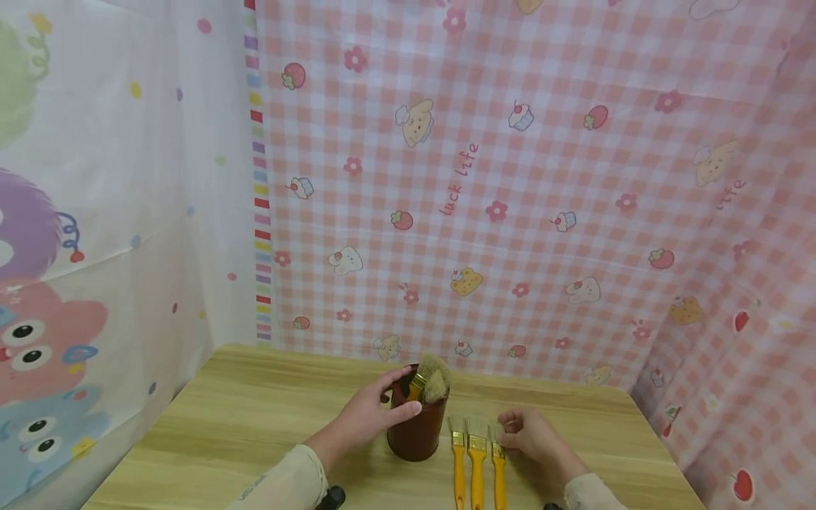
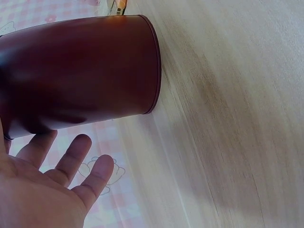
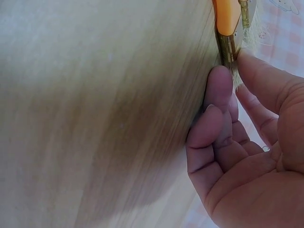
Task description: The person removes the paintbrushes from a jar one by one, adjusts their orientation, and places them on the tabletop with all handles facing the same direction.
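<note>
A dark red cup (image 1: 417, 428) stands on the wooden table (image 1: 255, 411) with paintbrushes (image 1: 433, 379) in it, bristles up. My left hand (image 1: 372, 411) is at the cup's left side, thumb lying on its front. In the left wrist view the cup (image 2: 80, 71) fills the top and the left hand (image 2: 71, 161) shows straight fingers beside it. Three yellow-handled brushes (image 1: 477, 457) lie side by side to the right of the cup. My right hand (image 1: 513, 428) pinches the rightmost brush (image 3: 227, 19) at its metal ferrule, between thumb and curled fingers (image 3: 218, 85).
A pink checked cloth (image 1: 510, 212) hangs right behind the table and down its right side. A white cartoon-print cloth (image 1: 95, 248) hangs on the left. Bare wood (image 1: 242, 425) stretches left of the cup.
</note>
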